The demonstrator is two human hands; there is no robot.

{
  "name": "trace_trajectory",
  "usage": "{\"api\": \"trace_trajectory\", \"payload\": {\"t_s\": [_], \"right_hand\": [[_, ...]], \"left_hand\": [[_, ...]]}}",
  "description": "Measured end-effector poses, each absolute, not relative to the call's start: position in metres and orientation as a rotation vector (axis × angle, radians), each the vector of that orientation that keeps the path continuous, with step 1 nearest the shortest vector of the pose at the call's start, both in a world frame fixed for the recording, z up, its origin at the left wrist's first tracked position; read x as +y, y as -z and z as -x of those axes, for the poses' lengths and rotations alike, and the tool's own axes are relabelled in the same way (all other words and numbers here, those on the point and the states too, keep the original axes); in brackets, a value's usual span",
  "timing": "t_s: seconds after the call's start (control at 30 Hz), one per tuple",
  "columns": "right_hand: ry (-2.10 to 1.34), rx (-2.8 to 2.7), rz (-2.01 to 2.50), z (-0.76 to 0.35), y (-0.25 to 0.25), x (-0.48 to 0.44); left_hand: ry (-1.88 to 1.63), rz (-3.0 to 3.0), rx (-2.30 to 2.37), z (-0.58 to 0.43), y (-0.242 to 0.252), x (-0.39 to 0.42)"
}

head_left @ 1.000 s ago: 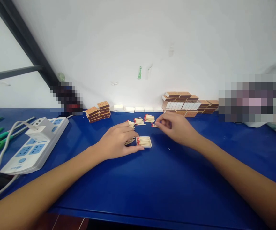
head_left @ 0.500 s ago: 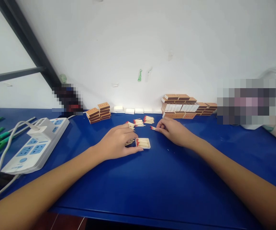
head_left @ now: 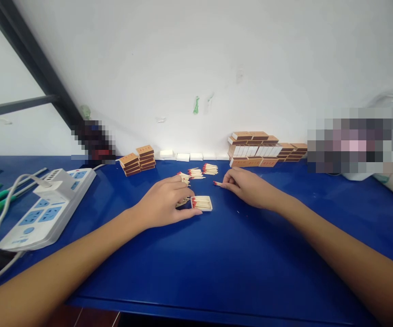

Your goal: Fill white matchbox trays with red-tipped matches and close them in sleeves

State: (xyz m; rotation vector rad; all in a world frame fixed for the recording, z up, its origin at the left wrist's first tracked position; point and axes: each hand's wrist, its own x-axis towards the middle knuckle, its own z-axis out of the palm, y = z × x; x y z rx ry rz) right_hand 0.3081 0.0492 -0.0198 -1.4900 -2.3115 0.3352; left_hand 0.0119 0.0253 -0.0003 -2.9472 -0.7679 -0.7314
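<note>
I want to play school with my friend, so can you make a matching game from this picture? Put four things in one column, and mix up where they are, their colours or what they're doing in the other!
Column one:
1. tray of matches
2. power strip
3. right hand
4. bigger matchbox stack

Column two:
A. white, with blue socket panels
B. along the foot of the wall
C. next to the thumb of the left hand
D. pinching red-tipped matches

Right pairs: 1-C, 2-A, 3-D, 4-B.
</note>
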Motion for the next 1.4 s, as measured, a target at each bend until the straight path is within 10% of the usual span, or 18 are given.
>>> {"api": "trace_trajectory", "payload": {"t_s": [1.4], "right_hand": [[-0.216, -2.409, 1.644, -0.297, 0.014, 0.040]], "left_hand": [[0.749, 2.955, -0.780, -0.013, -0.002, 0.025]]}}
